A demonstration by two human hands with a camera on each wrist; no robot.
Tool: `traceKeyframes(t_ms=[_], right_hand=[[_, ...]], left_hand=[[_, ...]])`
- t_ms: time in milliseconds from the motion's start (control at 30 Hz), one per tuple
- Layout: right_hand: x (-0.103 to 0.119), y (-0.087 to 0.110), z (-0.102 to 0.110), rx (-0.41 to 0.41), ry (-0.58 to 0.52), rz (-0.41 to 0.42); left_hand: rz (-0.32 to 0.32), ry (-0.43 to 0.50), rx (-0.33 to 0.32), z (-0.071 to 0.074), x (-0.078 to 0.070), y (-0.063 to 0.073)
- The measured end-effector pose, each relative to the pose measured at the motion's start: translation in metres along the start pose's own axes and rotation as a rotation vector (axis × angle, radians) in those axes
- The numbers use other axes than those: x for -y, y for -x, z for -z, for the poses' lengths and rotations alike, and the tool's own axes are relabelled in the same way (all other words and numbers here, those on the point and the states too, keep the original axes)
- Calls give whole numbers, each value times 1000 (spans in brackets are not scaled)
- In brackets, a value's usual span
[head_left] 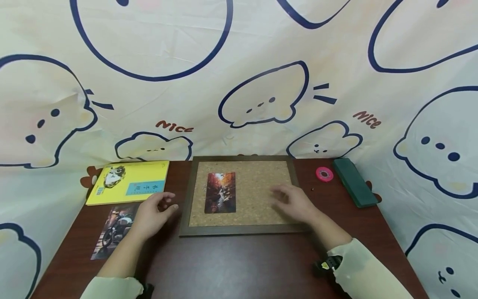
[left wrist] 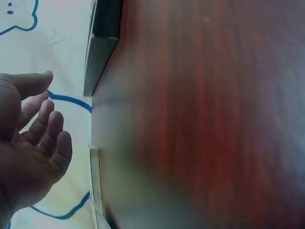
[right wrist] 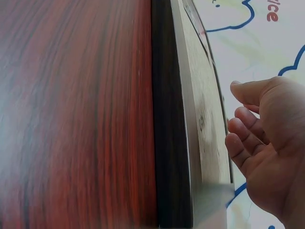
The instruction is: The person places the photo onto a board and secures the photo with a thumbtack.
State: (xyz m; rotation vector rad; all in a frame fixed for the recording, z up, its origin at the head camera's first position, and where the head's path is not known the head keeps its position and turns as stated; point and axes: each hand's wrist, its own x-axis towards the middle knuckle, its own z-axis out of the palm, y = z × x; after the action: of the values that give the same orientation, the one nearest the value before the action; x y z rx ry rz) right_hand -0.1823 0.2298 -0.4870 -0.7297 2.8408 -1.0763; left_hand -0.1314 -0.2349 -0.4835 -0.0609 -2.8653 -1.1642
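Note:
A cork board (head_left: 257, 199) in a dark wooden frame lies on the table. On its left half is a picture card (head_left: 220, 193) of a stream among red autumn trees. My right hand (head_left: 295, 203), slightly blurred, hovers over the board's right part with loosely bent fingers and nothing in them. Between the board and a yellow book (head_left: 143, 170) is my left hand (head_left: 153, 216), its fingers relaxed and holding nothing. A second card (head_left: 113, 232), showing a motorcycle, lies under the line of the left forearm, partly covered by it. Both wrist views show empty, half-bent fingers.
Right of the board sit a round pink item (head_left: 324, 174) with a dark centre and a long green case (head_left: 354, 182). A tiny dark speck lies near the pink item. A cloth with cartoon drawings (head_left: 261, 137) hangs behind and beside the reddish-brown table (head_left: 231, 265).

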Motion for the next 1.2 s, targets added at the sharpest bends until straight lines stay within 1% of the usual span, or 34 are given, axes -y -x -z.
traceKeyframes(t_ms=[67, 200, 367, 567, 700, 867, 1033, 1200], right_hand=[[-3, 3, 3, 0, 9, -11], [-10, 10, 11, -9, 20, -40], [-18, 18, 21, -39, 55, -75], [-27, 26, 30, -53, 77, -117], [-34, 30, 34, -62, 92, -146], [-41, 34, 40, -75, 106, -164], [-53, 37, 44, -94, 135, -176], [-67, 38, 49, -123, 177, -191]], left_hand=[[6, -9, -7, 2, 2, 3], [39, -23, -16, 8, 9, 10], [79, -32, -20, 16, 20, 17], [93, -48, -48, 27, 35, 25], [109, -79, -65, 35, 42, 29], [151, -115, -51, 47, 51, 35], [176, -160, -42, 54, 60, 39], [216, -180, -30, 60, 67, 42]])
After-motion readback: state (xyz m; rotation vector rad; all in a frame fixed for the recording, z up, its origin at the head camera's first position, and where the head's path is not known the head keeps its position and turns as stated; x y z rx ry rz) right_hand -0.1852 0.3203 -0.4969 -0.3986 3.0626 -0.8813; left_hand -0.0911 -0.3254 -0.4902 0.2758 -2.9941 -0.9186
